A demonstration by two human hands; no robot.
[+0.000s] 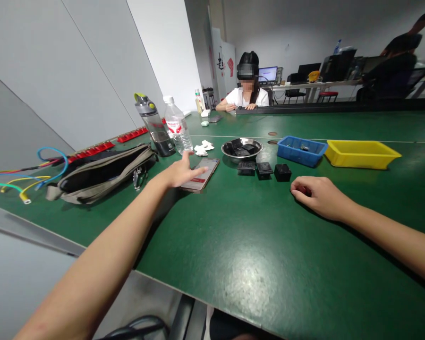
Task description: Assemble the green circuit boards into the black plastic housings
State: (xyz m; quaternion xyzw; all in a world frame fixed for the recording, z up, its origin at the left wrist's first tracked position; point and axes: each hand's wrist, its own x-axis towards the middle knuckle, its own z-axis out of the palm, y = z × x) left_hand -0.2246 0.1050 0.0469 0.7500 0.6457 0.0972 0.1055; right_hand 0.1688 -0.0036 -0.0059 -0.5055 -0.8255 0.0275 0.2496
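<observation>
My left hand (180,172) reaches over a smartphone (211,167) lying on the green table, its thumb and forefinger spread apart above the lit screen. Whether a finger touches the glass I cannot tell. On the right, my right hand (318,196) rests on the tabletop with its fingers curled in loosely, and no object shows in them. Just left of it stand three small black blocks: one near the knuckles (282,173), one in the middle (264,170) and one at the left (246,168). Behind them is a steel bowl (230,155) holding several black pieces.
A blue bin (297,156) with small parts and a yellow bin (361,158) stand at the right. Crumpled tissue (203,148), a water bottle (177,125), a grey shaker bottle (154,125), an open pouch (102,177) and cables (24,182) are leftward. A person sits across the table (340,126).
</observation>
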